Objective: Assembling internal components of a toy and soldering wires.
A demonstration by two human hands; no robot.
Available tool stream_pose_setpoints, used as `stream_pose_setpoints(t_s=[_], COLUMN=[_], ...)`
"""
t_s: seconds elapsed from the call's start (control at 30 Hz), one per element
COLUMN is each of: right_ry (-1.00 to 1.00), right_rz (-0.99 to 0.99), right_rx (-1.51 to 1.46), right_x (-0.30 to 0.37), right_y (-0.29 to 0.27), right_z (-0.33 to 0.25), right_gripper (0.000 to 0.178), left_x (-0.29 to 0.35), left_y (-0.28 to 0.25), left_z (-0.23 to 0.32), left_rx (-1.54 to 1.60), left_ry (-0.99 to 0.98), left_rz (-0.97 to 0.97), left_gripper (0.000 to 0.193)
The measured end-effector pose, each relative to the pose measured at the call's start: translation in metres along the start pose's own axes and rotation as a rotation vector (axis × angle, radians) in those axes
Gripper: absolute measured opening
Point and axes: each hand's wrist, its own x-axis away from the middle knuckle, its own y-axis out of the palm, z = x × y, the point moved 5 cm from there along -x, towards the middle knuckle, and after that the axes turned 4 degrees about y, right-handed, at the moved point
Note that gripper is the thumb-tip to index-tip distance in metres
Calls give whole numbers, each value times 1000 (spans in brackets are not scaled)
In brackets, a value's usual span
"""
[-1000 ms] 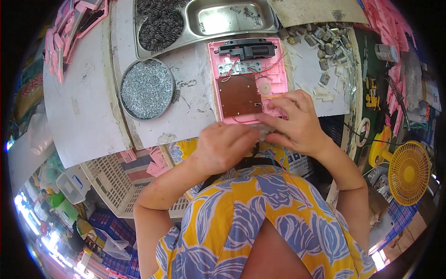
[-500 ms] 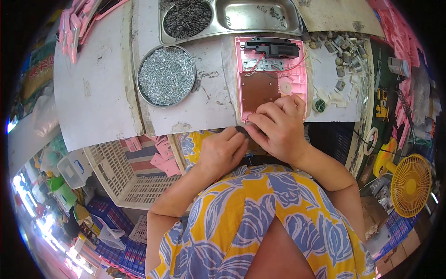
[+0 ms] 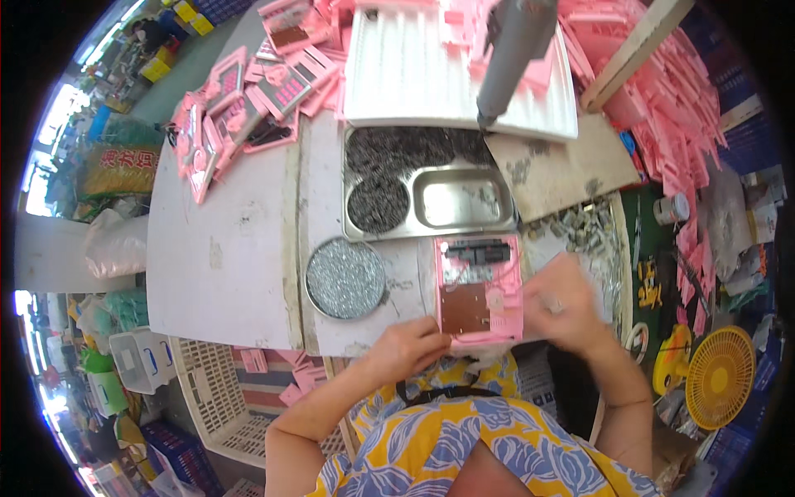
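A pink plastic casing lies at the front edge of the table before me. It holds a brown circuit board, a black part across its far end, and thin wires. My left hand has its fingers closed at the casing's near left corner, seemingly gripping its edge. Just right of the casing is my right hand, bent at the wrist and smeared by motion. Whether its fingers hold anything cannot be made out. A round metal dish full of small silvery screws stands to the left.
Behind the casing sits a steel tray with dark small parts. Small metal parts lie to the right. Pink housings pile up at the far left, more at the far right. A grey post rises at the back.
My right hand has moved off the casing's near edge to its right side. My left hand now touches the near left corner. The view has tilted up, showing more of the table.
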Motion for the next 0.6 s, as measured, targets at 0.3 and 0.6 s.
stream_pose_setpoints(t_s=[0.3, 0.6], right_ry=[-218, -544], right_rz=[260, 153], right_rx=[-24, 493], right_x=[-281, -387], right_y=[-92, 0], right_z=[92, 81], right_gripper=[12, 10], left_x=[-2, -4], left_y=[4, 4], left_z=[-5, -13], left_rx=[3, 118], left_ry=[2, 22], left_rz=[-42, -28], left_gripper=[14, 16])
